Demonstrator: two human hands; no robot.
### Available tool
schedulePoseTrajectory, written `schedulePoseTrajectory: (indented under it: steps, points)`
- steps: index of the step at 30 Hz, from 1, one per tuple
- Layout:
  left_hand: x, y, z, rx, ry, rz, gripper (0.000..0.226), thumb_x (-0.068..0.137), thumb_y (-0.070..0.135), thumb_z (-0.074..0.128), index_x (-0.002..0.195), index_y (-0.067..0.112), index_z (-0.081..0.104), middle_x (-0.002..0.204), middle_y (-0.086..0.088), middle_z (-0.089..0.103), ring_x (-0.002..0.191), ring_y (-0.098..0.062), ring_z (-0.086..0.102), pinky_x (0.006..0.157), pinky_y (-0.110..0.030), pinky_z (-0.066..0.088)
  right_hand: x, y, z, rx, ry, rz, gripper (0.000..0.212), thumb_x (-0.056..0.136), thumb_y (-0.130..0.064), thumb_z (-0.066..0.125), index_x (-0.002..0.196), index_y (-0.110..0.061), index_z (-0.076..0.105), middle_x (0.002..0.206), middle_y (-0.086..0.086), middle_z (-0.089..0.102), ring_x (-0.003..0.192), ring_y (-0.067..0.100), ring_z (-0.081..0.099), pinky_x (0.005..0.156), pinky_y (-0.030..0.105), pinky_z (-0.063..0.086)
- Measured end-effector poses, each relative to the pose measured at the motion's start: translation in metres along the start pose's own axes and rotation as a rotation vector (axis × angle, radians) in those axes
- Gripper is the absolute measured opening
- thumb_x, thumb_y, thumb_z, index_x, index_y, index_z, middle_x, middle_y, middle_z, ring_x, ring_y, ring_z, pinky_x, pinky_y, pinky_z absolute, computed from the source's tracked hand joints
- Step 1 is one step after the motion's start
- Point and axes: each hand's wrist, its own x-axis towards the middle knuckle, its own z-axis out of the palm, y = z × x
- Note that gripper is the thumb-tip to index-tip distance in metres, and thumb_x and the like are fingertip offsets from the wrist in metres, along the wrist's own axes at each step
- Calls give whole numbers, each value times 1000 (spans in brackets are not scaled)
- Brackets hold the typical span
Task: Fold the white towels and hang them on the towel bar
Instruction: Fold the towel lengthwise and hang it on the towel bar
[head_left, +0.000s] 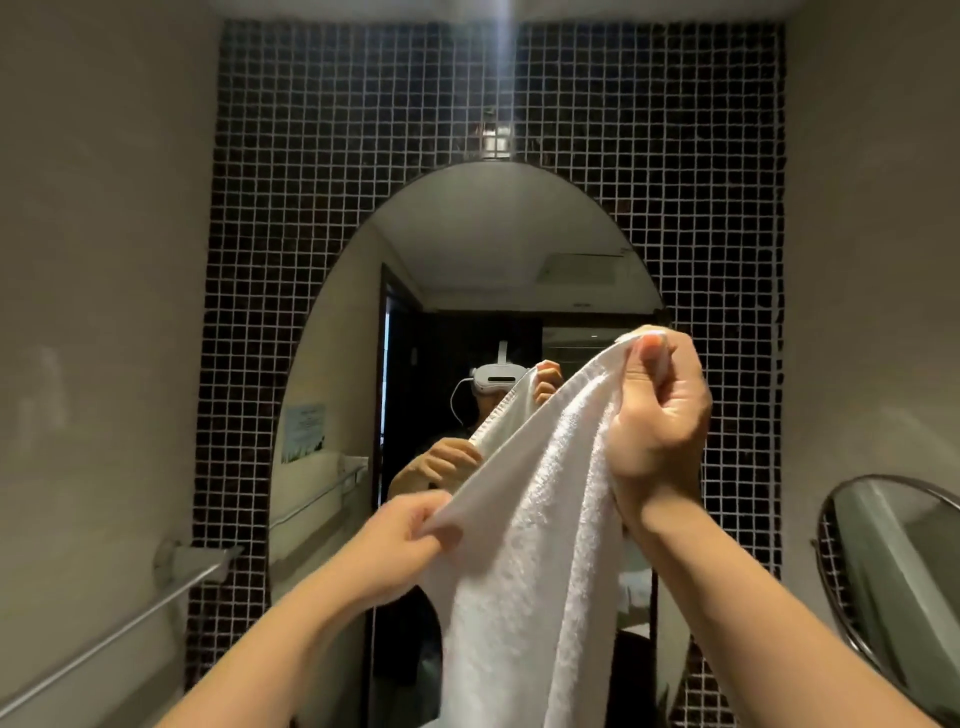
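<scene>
My right hand pinches the white towel at its top corner, my left hand grips the edge below; I should match corners before folding, towel bar lower left.

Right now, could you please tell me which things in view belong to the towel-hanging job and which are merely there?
Belonging to the job:
white towel, held up by the left hand at one edge and the right hand at a top corner
towel bar on the left wall, bare

Merely there:
arched mirror
round swivel mirror
wall lamp
</scene>
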Motion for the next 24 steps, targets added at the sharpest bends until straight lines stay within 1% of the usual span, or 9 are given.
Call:
schedulePoseTrajectory:
  steps: [2, 5, 9, 12, 15, 17, 18, 21, 24]
  points:
    - [8, -4, -18, 76, 233, -9, 20, 92, -1, 53, 82, 11, 65, 80, -4, 67, 72, -7, 57, 70, -30, 44, 2, 2, -1, -3, 12, 7, 27, 107, -26, 45, 83, -21, 58, 68, -9, 53, 65, 11, 49, 63, 36, 43]
    - [11, -5, -41, -7, 572, -5, 25, 97, 6, 56, 89, 25, 70, 86, 10, 72, 83, -5, 65, 74, -23, 50, 0, 2, -5, 32, 19, -1, 27, 108, -24, 41, 85, -20, 56, 72, -5, 52, 67, 11, 48, 64, 35, 42]
    - [14, 9, -55, -183, 779, 107, 28, 101, 6, 52, 90, 27, 67, 81, 13, 71, 75, -4, 63, 69, -17, 49, -7, 6, -4, 67, -15, -6, 28, 108, -24, 38, 90, -13, 55, 78, 7, 53, 71, 11, 48, 69, 34, 42]
    - [18, 35, -52, -416, 707, 237, 29, 96, 1, 59, 85, 26, 69, 81, 8, 70, 74, -7, 62, 72, -25, 50, -8, 7, 3, 113, -33, 43, 26, 109, -21, 39, 91, -13, 56, 78, -2, 55, 72, 10, 51, 70, 30, 44]
    - [23, 61, -45, -476, 555, 424, 33, 86, -13, 65, 81, 19, 73, 81, 10, 70, 70, -4, 62, 66, -14, 49, -12, 3, 15, 218, -122, 61, 20, 106, -13, 46, 91, -14, 59, 77, -8, 61, 70, 9, 56, 68, 23, 47]
    - [28, 74, -38, -508, 447, 508, 5, 80, 11, 76, 82, 15, 75, 86, 8, 69, 73, -5, 63, 68, -14, 49, -17, -3, 23, 282, -260, 103, 13, 100, -18, 56, 91, -12, 63, 81, -4, 66, 73, 11, 62, 70, 23, 52]
    - [31, 76, -34, -531, 414, 522, 12, 74, 20, 81, 83, 13, 76, 89, 5, 69, 78, -9, 65, 71, -16, 49, -20, -6, 26, 297, -345, 144, 17, 98, -25, 60, 93, -10, 66, 85, 1, 69, 79, 15, 66, 73, 25, 56]
    - [36, 85, -24, -625, 316, 463, 15, 65, 8, 83, 79, 12, 77, 87, -6, 72, 85, -24, 67, 74, -33, 54, -29, -15, 31, 349, -533, 304, 28, 92, -32, 65, 101, -6, 73, 96, 8, 75, 90, 20, 73, 78, 30, 59]
    - [40, 89, -18, -778, 251, 411, 32, 59, 24, 93, 79, 14, 70, 80, -7, 70, 73, -22, 67, 65, -31, 56, -31, -20, 25, 494, -604, 507, 37, 81, -36, 71, 103, -6, 76, 103, 16, 76, 91, 25, 74, 75, 30, 59]
